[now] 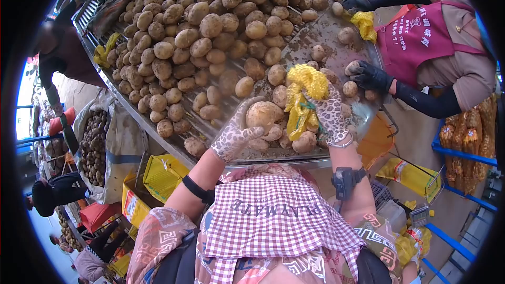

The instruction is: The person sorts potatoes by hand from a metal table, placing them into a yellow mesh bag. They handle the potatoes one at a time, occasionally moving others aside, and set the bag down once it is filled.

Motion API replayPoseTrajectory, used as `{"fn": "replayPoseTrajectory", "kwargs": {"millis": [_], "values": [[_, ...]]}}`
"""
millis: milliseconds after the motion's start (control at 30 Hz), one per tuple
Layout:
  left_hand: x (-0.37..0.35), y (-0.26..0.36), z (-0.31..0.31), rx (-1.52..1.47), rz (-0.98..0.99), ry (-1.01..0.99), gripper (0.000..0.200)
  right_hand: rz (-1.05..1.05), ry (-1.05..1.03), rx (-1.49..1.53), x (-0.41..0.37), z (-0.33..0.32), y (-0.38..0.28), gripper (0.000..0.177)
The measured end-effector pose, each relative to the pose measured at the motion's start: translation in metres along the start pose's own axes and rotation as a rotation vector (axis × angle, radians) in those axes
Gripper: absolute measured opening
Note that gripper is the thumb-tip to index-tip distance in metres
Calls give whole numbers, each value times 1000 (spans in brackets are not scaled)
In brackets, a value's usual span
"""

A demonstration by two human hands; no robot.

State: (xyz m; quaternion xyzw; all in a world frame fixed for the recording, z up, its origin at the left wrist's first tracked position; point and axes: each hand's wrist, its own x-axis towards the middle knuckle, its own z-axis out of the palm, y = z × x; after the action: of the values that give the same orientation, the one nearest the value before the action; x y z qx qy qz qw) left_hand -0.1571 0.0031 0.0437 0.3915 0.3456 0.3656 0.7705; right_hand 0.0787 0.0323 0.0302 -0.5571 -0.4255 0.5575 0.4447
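Observation:
My left hand (239, 132), in a spotted glove, is closed around a large potato (261, 115) at the near edge of the metal sorting table (300, 55). Yellow mesh netting (306, 87) is bunched in my right hand (332, 113), gloved in the same pattern, just to the right of that potato. A strip of green shows on the netting, which hangs down over loose potatoes (304, 142). The fingertips of my right hand are partly hidden by the mesh. A broad heap of potatoes (200, 31) covers the table beyond my hands.
Across the table at right, a co-worker in a magenta apron (415, 39) has a black-gloved hand (371, 76) on a potato and yellow mesh (364, 25) nearby. Another person (68, 47) stands at left. A large sack of potatoes (94, 144) and yellow crates (138, 200) stand at lower left.

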Motion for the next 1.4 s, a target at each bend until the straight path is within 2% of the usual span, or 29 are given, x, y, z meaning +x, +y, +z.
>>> {"fn": "replayPoseTrajectory", "kwargs": {"millis": [67,100,133,167,233,267,300,367,400,500,567,633,667,700,767,833,900,933,967,1000,1033,1100,1167,1233,1267,1300,1333,1367,1400], "values": [[19,-13,-3,-58,0,-5,83,-154,-133,-35,-12,23,-29,67],[29,-26,-10,-112,-7,11,82,-279,-192,-187,-23,39,-38,79],[44,-74,-56,-96,-96,-66,80,-429,-209,-413,-26,51,-21,84],[31,-32,-24,-158,-171,26,76,-503,-163,-478,-26,51,-9,78],[18,-4,0,1,124,-127,68,-190,-257,-238,-15,31,0,65],[12,-8,-7,-122,-21,-120,64,-70,-204,136,-10,17,13,52],[9,-8,-8,-115,-21,-113,64,157,-126,131,-1,9,16,48],[10,-8,-5,-497,-99,-85,71,379,24,554,-1,1,14,47],[11,-7,-4,-606,-83,-74,59,383,16,551,-1,-1,8,47],[15,-5,1,-679,-147,-28,57,287,0,508,-9,-2,-23,54],[20,-10,2,-689,-160,5,55,-99,-172,68,-10,18,-40,64],[25,-43,-19,-700,-108,8,53,-519,-43,-445,-23,52,-40,73],[30,-69,-37,-520,-44,19,42,-622,211,-746,-27,79,-28,74],[30,-59,-28,-519,-44,20,42,-622,211,-745,-23,70,-16,74],[28,-34,-11,-571,-155,80,50,-469,-211,-342,-12,38,0,65],[19,-27,-11,-604,-191,85,56,44,-200,435,-1,21,30,49],[23,-26,-20,-950,-250,-351,63,245,-13,253,7,7,29,49],[30,-25,-23,-971,-279,-390,63,243,-26,248,10,4,28,49],[29,-19,-17,-972,-267,-384,63,297,100,326,12,3,27,47],[26,-8,-5,-961,-245,-238,63,354,231,405,13,5,27,45],[24,2,7,-945,-227,-94,63,359,228,406,12,5,25,45],[23,15,28,-893,-195,13,64,-177,66,-48,7,8,3,44],[26,10,30,-838,-162,113,66,-424,-43,0,-9,34,-29,43],[33,-19,11,-531,-21,193,62,-812,-69,-721,-22,58,-51,45],[35,-26,6,-376,50,232,60,-814,-64,-719,-20,57,-41,45],[32,-18,12,-371,50,231,60,-791,-46,-607,-17,54,-22,46],[26,-8,19,-579,-33,245,59,-769,-38,-495,-12,50,-5,48],[22,-2,21,-787,-110,261,59,-370,-40,-121,-5,40,4,45],[20,-19,-7,-765,-134,108,56,-35,40,74,7,24,27,41]]}}
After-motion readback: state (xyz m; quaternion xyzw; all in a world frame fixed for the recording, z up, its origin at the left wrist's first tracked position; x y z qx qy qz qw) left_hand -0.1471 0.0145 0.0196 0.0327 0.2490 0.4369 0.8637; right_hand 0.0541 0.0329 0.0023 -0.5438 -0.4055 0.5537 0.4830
